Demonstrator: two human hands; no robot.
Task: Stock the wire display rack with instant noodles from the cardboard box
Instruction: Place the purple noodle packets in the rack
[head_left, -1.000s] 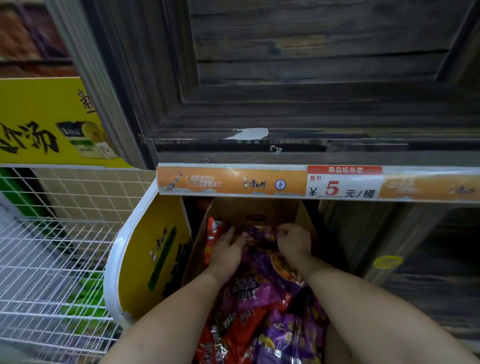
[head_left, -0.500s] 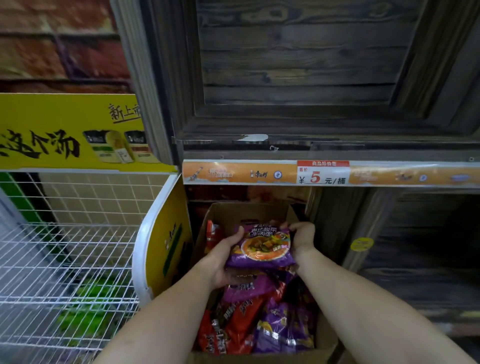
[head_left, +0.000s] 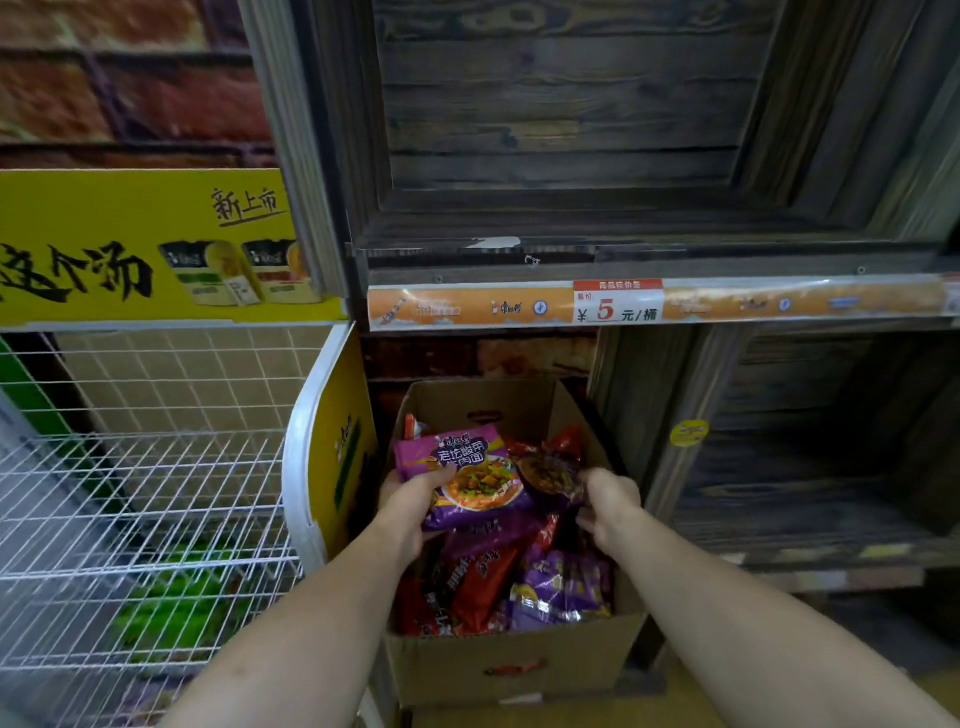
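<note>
The wire display rack (head_left: 140, 499) stands to the left, its white mesh shelves facing the person. It is just beside the cardboard box (head_left: 509, 670), which sits low beneath a wooden shelf (head_left: 571, 260). That likely means each load has only a short swing across the rack's yellow side panel (head_left: 337, 447). The instant noodles are in the box as a loose heap of red and purple packets (head_left: 519, 587). One purple packet (head_left: 467, 478) is raised clear of the heap, face up, in the left hand (head_left: 415, 504). The thumb presses on its front and the rest of the hand is tucked beneath, a grip that keeps the flat pack level. The right hand (head_left: 608, 504) curls its fingers (head_left: 589, 480) round the edge of a darker packet (head_left: 550, 467) alongside. Blur makes it hard to say whether that one is lifted free or only gripped. Taking one in each hand probably halves the trips.
</note>
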